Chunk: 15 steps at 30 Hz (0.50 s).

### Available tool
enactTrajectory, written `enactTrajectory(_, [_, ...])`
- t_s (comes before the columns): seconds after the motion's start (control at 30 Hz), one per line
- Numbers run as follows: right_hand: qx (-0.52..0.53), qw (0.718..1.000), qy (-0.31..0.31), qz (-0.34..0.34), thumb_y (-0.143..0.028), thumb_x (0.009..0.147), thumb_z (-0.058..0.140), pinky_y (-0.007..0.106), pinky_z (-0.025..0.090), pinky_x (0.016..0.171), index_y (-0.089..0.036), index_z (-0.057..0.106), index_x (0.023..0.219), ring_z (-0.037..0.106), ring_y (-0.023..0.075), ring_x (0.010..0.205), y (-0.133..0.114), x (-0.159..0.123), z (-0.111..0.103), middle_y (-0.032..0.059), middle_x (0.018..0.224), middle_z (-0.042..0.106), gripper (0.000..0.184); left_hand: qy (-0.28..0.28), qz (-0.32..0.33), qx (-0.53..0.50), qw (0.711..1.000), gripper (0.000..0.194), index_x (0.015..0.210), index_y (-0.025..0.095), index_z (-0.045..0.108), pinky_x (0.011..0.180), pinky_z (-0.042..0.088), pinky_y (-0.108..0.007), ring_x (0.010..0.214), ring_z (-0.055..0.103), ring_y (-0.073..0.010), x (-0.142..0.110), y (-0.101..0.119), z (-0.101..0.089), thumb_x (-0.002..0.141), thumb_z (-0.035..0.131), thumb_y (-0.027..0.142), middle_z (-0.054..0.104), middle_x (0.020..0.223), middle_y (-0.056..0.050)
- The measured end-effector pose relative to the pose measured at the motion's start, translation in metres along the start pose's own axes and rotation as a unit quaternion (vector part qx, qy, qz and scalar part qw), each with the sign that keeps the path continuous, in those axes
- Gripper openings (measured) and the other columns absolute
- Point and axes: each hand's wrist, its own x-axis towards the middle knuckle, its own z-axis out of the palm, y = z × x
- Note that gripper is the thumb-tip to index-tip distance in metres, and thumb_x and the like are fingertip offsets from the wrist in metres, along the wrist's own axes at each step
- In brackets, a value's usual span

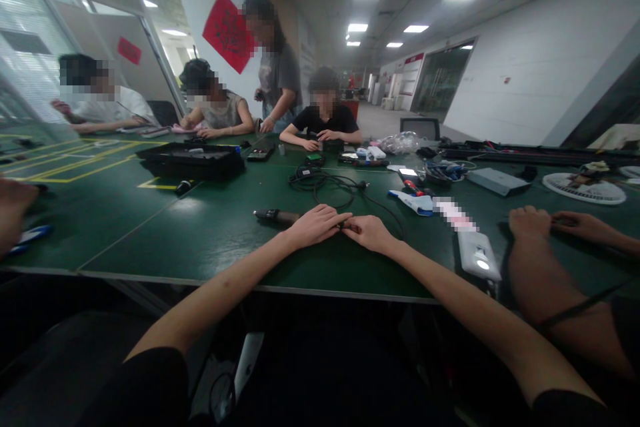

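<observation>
My left hand (319,222) rests low over the green table, its fingers stretched to the right and held together. Their tips meet a small dark part (351,227), whose kind I cannot make out. The thumb and fingers of my right hand (373,233) are closed on the same part, covering much of it. Just left of my left hand lies a dark, pen-shaped power tool (277,215), like an electric screwdriver, its far end hidden behind that hand.
Behind my hands a black cable (333,183) lies coiled. A black tray (193,160) stands back left. To the right are a blue-and-white packet (413,203), a white power bank-like device (479,255) and a white fan grille (584,187). Co-workers' hands (530,221) are close at right.
</observation>
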Motion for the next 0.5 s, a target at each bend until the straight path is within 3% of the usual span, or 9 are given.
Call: enactTrajectory(0.5, [0.004,1.0,0.004,0.001,-0.031,0.098,0.068,0.025,0.034,0.065,-0.02,0.074,0.099,0.059,0.014,0.067,0.0009,-0.0001,0.0002,0.0011,0.078,0.07,0.013,-0.006,0.014,-0.028,0.999,0.058,0.162,0.021,0.032,0.11,0.044,-0.042,0.124,0.057,-0.0258,-0.0015,-0.0005,-0.0027,0.107,0.046,0.029,0.064,0.129,-0.012])
